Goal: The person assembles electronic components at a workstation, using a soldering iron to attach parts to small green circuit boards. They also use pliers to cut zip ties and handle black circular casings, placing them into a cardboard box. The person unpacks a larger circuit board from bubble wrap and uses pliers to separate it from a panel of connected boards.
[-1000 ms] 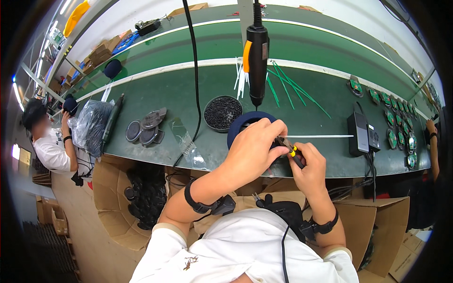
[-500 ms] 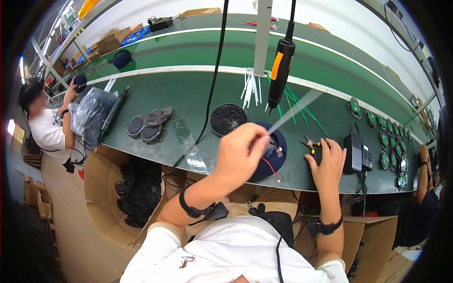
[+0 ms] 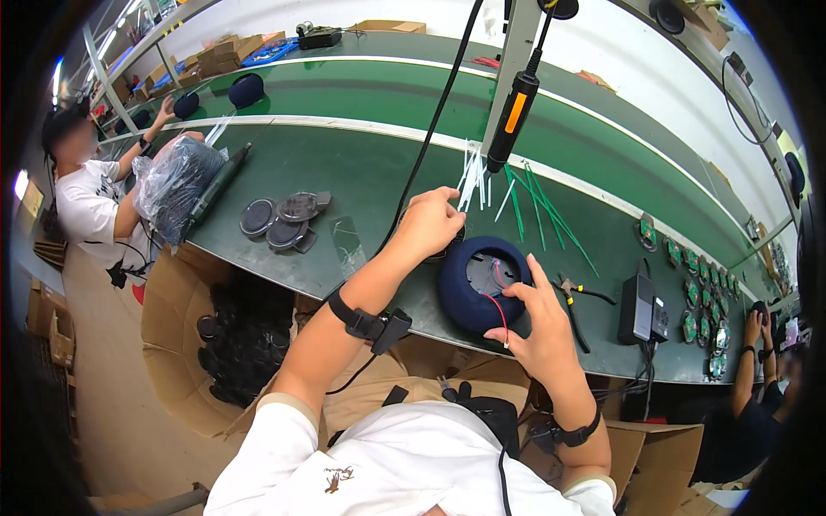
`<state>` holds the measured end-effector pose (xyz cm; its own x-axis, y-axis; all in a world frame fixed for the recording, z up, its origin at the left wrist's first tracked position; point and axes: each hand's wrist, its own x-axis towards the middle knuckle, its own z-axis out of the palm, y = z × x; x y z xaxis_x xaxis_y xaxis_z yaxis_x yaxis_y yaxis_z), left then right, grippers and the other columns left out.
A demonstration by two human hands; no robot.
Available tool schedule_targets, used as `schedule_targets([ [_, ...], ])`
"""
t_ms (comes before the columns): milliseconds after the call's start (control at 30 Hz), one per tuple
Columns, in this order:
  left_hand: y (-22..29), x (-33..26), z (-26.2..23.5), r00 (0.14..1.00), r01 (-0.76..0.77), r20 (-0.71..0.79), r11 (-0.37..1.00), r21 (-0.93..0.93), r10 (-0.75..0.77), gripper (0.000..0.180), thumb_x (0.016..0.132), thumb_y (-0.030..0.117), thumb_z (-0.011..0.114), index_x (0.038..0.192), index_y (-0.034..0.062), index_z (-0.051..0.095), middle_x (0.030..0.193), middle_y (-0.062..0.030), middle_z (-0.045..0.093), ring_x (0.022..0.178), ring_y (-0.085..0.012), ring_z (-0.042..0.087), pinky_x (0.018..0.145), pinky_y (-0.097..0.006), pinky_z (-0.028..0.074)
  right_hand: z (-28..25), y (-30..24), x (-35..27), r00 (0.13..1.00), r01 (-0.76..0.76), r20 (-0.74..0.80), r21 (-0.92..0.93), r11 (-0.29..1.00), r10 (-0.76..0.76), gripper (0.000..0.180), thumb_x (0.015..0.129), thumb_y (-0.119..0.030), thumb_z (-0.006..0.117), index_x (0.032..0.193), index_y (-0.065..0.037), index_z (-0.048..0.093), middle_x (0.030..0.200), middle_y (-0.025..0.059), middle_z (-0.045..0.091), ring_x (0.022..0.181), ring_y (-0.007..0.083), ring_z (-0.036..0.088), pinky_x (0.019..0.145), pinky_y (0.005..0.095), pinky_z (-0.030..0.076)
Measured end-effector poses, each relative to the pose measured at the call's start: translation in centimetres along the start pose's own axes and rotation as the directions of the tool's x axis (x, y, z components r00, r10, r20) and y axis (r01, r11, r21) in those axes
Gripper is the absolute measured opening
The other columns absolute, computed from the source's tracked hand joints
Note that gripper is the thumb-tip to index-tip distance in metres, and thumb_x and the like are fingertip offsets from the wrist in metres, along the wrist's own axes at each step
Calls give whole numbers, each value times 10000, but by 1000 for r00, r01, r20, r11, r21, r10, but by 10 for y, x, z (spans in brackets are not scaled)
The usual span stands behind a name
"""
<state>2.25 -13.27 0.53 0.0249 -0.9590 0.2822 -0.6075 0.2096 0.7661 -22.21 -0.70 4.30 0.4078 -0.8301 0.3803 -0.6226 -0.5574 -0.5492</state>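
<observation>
- Biggest thing by far: the dark green surface (image 3: 353, 176), running right across the middle of the frame.
- Next, the open cardboard box (image 3: 163, 370) at lower left, with a pile of black parts (image 3: 237, 348) in it.
- Then the navy round shell (image 3: 458, 301), sitting just right of centre, near the surface's front edge, with its open grey inside facing up.
- Right hand (image 3: 542, 322) is spread pretty wide at the shell's right side, fingertips by the rim, thumb down next to the lead.
- Left hand (image 3: 430, 224) is up left of the shell, fingers bent, narrow gap to the thumb. Can't tell from here if it's pinching anything.
- Black power screwdriver (image 3: 514, 120) with an orange strip, hanging at upper centre-right.
- Pliers (image 3: 568, 288), black and yellow, lying just right of the right hand, handles apart.
- Thin white strips (image 3: 473, 178) and green strips (image 3: 553, 219), scattered above the shell.
- Smallest: a red wire (image 3: 501, 311) trailing out over the shell's lower rim.
</observation>
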Motion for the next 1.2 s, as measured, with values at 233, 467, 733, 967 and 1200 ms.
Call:
schedule_targets([
  [233,1,-77,-21,988,-135,-92,981,-140,123,350,915,41,677,1263,10,660,814,-91,697,621,-147,629,610,-301,504,-66,15,6,960,-194,-193,72,978,205,647,604,-236,983,1088,-40,601,1337,226,618,1027,293,692,853,376,562],
  [467,-7,-111,-15,988,-155,-49,971,-184,148,275,920,25,707,1194,28,683,779,-75,648,566,-124,568,557,-284,454,-126,162,158,913,-348,-318,-279,895,256,688,704,-368,949,1151,-5,572,1094,224,705,1021,388,679,921,424,518],
  [733,-15,-111,-12,977,-211,-26,975,-76,209,139,933,124,684,1060,67,696,971,-124,735,826,-327,719,713,-421,573,-110,407,295,799,-597,-446,-510,619,402,729,779,-447,885,1294,-12,607,1224,254,697,1140,393,675,989,463,512],
  [967,-17,-111,-15,968,-243,19,951,-192,251,80,909,125,676,968,72,681,869,-83,711,776,-316,696,683,-426,553,-101,508,290,901,-358,-394,-433,827,184,618,761,-193,875,1253,-26,540,1162,183,641,1136,339,638,1037,492,481],
  [1200,-14,-120,-58,869,-308,-418,950,-41,264,108,854,22,724,953,65,715,848,-98,694,717,-277,675,635,-376,544,-122,256,229,966,-64,-256,-359,931,-32,457,975,-129,666,1412,-55,552,1097,140,699,933,261,681,885,393,522],
])
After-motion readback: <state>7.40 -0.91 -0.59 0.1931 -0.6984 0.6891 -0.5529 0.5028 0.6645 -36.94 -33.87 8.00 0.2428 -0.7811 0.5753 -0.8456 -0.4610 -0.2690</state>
